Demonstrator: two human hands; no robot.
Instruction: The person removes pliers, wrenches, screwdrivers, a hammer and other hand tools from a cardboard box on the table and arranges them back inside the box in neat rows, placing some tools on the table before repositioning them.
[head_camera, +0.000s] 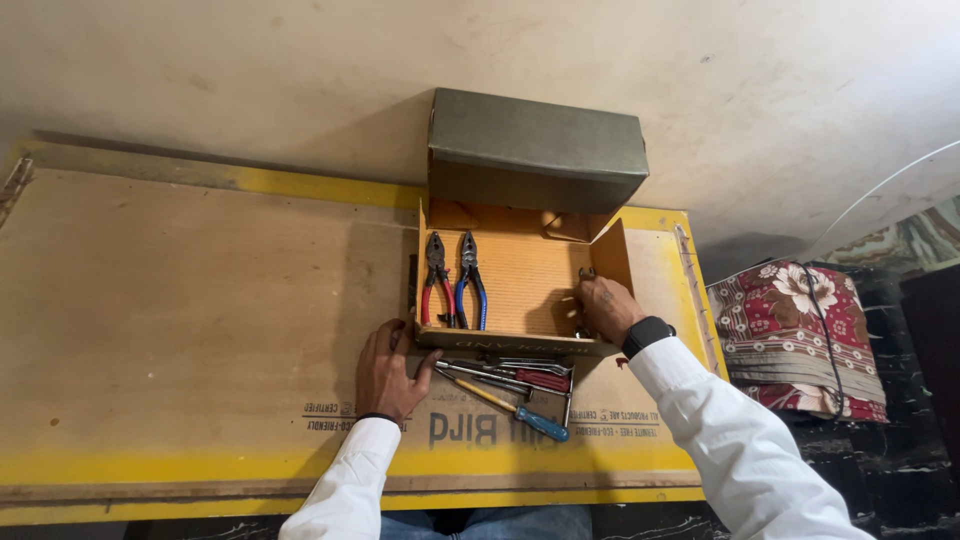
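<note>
The tabletop (150, 300) is a broad plywood sheet with yellow edging, pushed against a pale wall, and the box (520, 270) sits at its far right part; everything else is placed from that box. The box is an open cardboard carton with a grey-green lid (535, 145) tipped up against the wall behind it; it looks light and only moderately stiff, so its thin walls would likely flex if squeezed, and the firm low front wall or the base seems the better place to hold it. Right of the box, off the tabletop, lies a folded floral cloth (800, 335). The left hand (385, 370) rests open and flat at the box's front left corner, fingers touching the front wall. The right hand (603, 305), with a dark watch at the wrist, is inside the box at its right side, fingers curled around a small metal tool (585, 275); the tool is too hidden to name. At the left of the box floor lie 2 pliers, red pliers (435, 280) and blue pliers (470, 280), side by side: hard, heavy steel with rubbery handles that should grip well. Just in front of the box lies a heap of screwdrivers (510, 385), rigid and prone to roll.
</note>
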